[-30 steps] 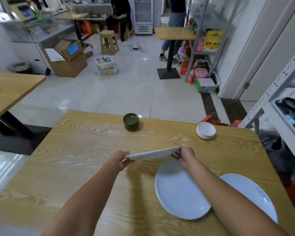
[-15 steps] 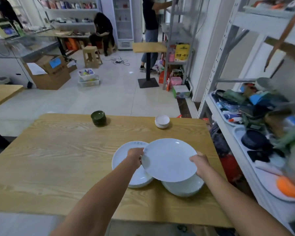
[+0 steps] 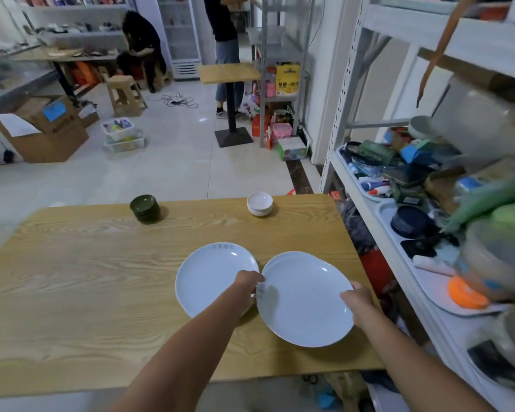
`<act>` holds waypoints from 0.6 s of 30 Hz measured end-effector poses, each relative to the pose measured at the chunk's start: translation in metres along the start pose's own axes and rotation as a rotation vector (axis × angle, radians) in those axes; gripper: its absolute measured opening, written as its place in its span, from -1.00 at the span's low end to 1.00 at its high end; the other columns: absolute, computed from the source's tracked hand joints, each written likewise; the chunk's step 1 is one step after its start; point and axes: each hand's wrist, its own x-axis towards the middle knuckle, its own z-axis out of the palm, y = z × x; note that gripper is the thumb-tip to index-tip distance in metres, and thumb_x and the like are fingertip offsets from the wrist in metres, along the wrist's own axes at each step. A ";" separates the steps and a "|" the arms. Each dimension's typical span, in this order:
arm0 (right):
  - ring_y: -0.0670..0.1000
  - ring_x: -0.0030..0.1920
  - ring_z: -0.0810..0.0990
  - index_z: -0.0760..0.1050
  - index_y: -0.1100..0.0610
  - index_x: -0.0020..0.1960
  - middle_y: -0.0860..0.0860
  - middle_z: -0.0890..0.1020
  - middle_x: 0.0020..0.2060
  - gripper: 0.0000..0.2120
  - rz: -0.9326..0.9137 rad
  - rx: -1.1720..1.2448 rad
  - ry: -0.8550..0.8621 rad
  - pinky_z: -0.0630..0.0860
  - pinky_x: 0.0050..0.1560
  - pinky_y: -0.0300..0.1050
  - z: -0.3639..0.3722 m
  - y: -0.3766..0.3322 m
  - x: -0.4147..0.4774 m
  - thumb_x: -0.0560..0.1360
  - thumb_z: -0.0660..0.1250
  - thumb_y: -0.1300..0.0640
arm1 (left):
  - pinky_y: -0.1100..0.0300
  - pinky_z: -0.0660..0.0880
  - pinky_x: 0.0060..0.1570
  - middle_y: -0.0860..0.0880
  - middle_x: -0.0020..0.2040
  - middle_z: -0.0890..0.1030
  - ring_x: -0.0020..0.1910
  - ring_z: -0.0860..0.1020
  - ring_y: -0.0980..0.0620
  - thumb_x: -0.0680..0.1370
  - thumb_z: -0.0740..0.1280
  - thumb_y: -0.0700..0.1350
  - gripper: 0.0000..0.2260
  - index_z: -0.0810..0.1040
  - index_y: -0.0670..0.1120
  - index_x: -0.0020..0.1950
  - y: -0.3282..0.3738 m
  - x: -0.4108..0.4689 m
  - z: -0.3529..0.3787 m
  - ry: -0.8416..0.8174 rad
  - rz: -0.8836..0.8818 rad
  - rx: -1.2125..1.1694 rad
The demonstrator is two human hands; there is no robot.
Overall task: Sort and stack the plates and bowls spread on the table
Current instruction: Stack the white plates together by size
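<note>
A white plate (image 3: 305,301) lies on top of another white plate at the right of the wooden table (image 3: 87,278); a sliver of the lower rim shows at its far edge. My left hand (image 3: 247,282) grips its left rim and my right hand (image 3: 358,301) grips its right rim. A third white plate (image 3: 211,275) lies flat just to the left, partly under my left forearm. At the far edge stand a stack of small dark green bowls (image 3: 144,208) and a stack of small white bowls (image 3: 260,203).
A metal shelf rack (image 3: 428,263) crowded with trays and clutter stands close along the table's right side. Beyond the table are a tiled floor, a cardboard box (image 3: 48,129), a stool, a small pedestal table and two people at the back.
The plate held in both hands has moved right and come down onto the right-hand plate. The view has also swung to the right.
</note>
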 end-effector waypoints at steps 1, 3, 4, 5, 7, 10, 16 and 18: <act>0.21 -0.09 0.54 0.48 0.22 0.23 0.18 0.55 -0.06 -0.64 0.007 0.006 -0.003 0.50 -0.16 -0.02 0.002 -0.002 0.001 0.48 0.15 0.38 | 0.09 0.44 -0.16 -0.18 0.01 0.50 -0.04 0.48 -0.14 0.49 0.29 -0.31 -0.79 0.50 -0.28 0.12 0.002 0.001 -0.002 -0.002 0.005 0.012; 0.20 -0.11 0.54 0.49 0.27 0.19 0.19 0.55 -0.08 -0.70 0.015 0.023 -0.009 0.49 -0.16 -0.03 0.007 -0.009 0.001 0.48 0.18 0.37 | 0.05 0.46 -0.12 -0.17 -0.02 0.53 -0.04 0.50 -0.15 0.50 0.29 -0.29 -0.80 0.51 -0.27 0.11 0.007 0.003 -0.009 0.009 0.017 0.033; 0.20 -0.11 0.53 0.49 0.30 0.17 0.20 0.54 -0.09 -0.72 0.018 0.029 -0.016 0.49 -0.15 -0.02 0.011 -0.015 0.000 0.48 0.19 0.37 | 0.04 0.46 -0.11 -0.16 -0.05 0.54 -0.04 0.51 -0.15 0.51 0.29 -0.28 -0.82 0.52 -0.26 0.10 0.010 0.002 -0.012 0.024 0.024 0.040; 0.19 -0.10 0.53 0.49 0.31 0.16 0.20 0.54 -0.08 -0.74 0.022 0.029 -0.023 0.49 -0.14 -0.02 0.016 -0.020 -0.002 0.49 0.20 0.37 | 0.03 0.47 -0.12 -0.15 -0.08 0.54 -0.04 0.51 -0.15 0.51 0.29 -0.28 -0.84 0.52 -0.25 0.08 0.013 0.003 -0.016 0.045 0.031 0.040; 0.20 -0.05 0.54 0.47 0.32 0.20 0.20 0.54 -0.05 -0.71 0.021 0.036 -0.051 0.49 -0.09 0.01 0.027 -0.029 -0.003 0.48 0.23 0.38 | 0.03 0.46 -0.15 -0.13 -0.13 0.52 -0.07 0.50 -0.14 0.52 0.28 -0.28 -0.88 0.51 -0.23 0.04 0.019 0.003 -0.026 0.086 0.038 0.031; 0.16 -0.02 0.54 0.47 0.29 0.23 0.18 0.54 -0.04 -0.67 0.006 0.059 -0.093 0.45 -0.05 -0.06 0.047 -0.044 -0.007 0.47 0.24 0.38 | 0.04 0.44 -0.14 -0.15 -0.17 0.47 -0.10 0.46 -0.15 0.51 0.29 -0.27 -0.92 0.49 -0.22 -0.01 0.026 0.005 -0.048 0.164 0.044 0.008; 0.16 -0.07 0.54 0.44 0.29 0.25 0.18 0.56 -0.15 -0.70 0.046 0.133 -0.289 0.52 -0.20 -0.01 0.089 -0.079 -0.021 0.52 0.21 0.31 | 0.13 0.38 -0.15 -0.12 -0.29 0.40 -0.32 0.39 -0.05 0.50 0.27 -0.29 -0.84 0.40 -0.18 -0.27 0.036 0.011 -0.096 0.303 0.081 -0.088; 0.16 -0.08 0.55 0.41 0.28 0.28 0.19 0.56 -0.07 -0.68 0.065 0.119 -0.358 0.50 -0.28 -0.06 0.101 -0.088 -0.025 0.53 0.21 0.28 | 0.19 0.34 -0.30 -0.12 -0.32 0.38 -0.37 0.35 -0.04 0.51 0.26 -0.31 -0.83 0.39 -0.18 -0.27 0.038 0.012 -0.109 0.326 0.095 -0.123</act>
